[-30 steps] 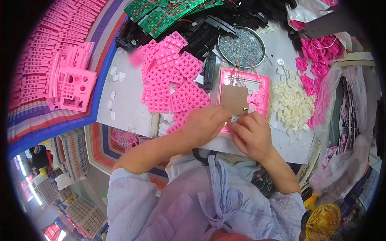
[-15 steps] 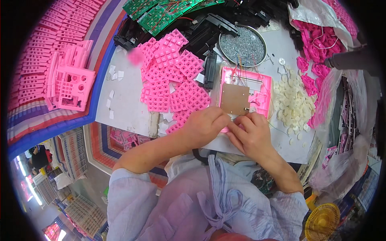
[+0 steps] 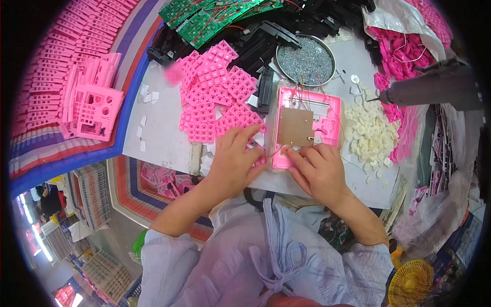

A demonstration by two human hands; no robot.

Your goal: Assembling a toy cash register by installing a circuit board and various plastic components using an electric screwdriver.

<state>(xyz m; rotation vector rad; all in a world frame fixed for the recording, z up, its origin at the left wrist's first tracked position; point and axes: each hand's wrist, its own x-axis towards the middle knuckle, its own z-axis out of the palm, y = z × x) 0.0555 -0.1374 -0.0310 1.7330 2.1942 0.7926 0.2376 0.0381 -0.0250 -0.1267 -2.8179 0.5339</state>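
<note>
A pink plastic housing (image 3: 334,115) lies open on the white table in front of me, with a brown circuit board (image 3: 296,125) and thin wires inside it. My right hand (image 3: 323,173) grips the housing's near edge, fingertips inside below the board and thumb at the front wall. Left of the housing is my left hand (image 3: 230,156), fingers spread, over the near end of a heap of pink button keypads (image 3: 204,97). Nothing shows in its grasp. A thin reddish wire (image 3: 273,154) runs between the left fingertips and the housing's corner; whether they touch it, I cannot tell.
A round metal tray of small screws (image 3: 309,61) stands behind the housing, near black plastic parts (image 3: 245,51) and green circuit boards (image 3: 204,25). Whitish discs (image 3: 376,128) are piled at the right, below a dark screwdriver-like tool (image 3: 427,92). Pink housings (image 3: 97,110) are stacked far left.
My left hand has moved left, away from the right hand, and its fingers have spread. The right hand stays at the housing's near edge. The dark tool at the right reaches farther into view.
</note>
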